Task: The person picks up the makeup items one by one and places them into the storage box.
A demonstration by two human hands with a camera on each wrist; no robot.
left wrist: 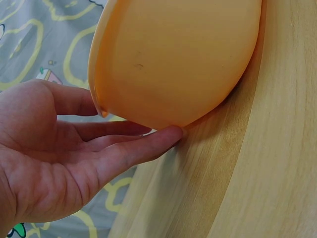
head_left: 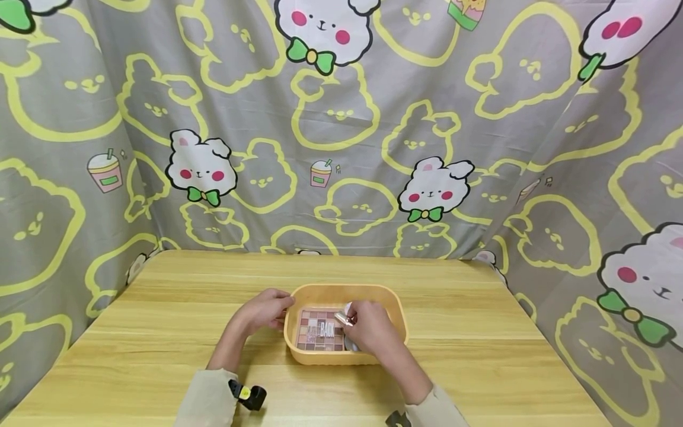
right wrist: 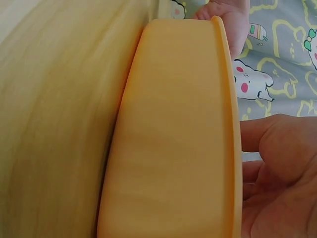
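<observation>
An orange plastic basin (head_left: 347,357) stands on the wooden table. In the head view, my left hand (head_left: 267,308) is at the basin's left end. My left hand (left wrist: 64,153) holds that end in the left wrist view, a finger at the rim and the thumb against the lower wall. My right hand (head_left: 370,326) reaches into the basin and pinches a small shiny silvery tube (head_left: 343,319). Beneath lies a checkered eyeshadow palette (head_left: 315,332) lettered "BACK". In the right wrist view, the basin wall hides the fingertips of my right hand (right wrist: 285,173).
Right of the palette, a greyish round thing (head_left: 350,344) shows partly under the right hand. A white bit (head_left: 348,308) shows beside the fingers. Wood-grain tabletop (head_left: 469,356) surrounds the basin. A patterned grey curtain (head_left: 352,237) hangs behind and along both sides.
</observation>
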